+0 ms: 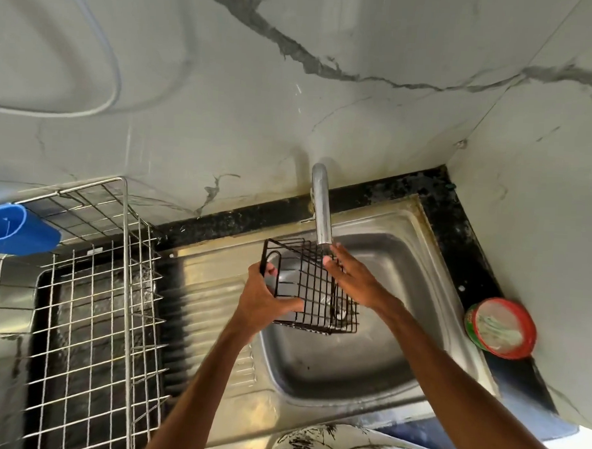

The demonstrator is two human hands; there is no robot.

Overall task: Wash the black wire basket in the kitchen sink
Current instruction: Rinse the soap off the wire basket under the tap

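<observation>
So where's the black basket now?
The black wire basket is centre of the head view, held over the sink under the tap; the left hand grips its left edge, the right hand rests on its right side.

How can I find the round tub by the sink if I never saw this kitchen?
Start at the steel sink. Follow its right edge to the black counter strip by the wall. The round tub sits there, the only red thing around, with whitish stuff inside.
</observation>
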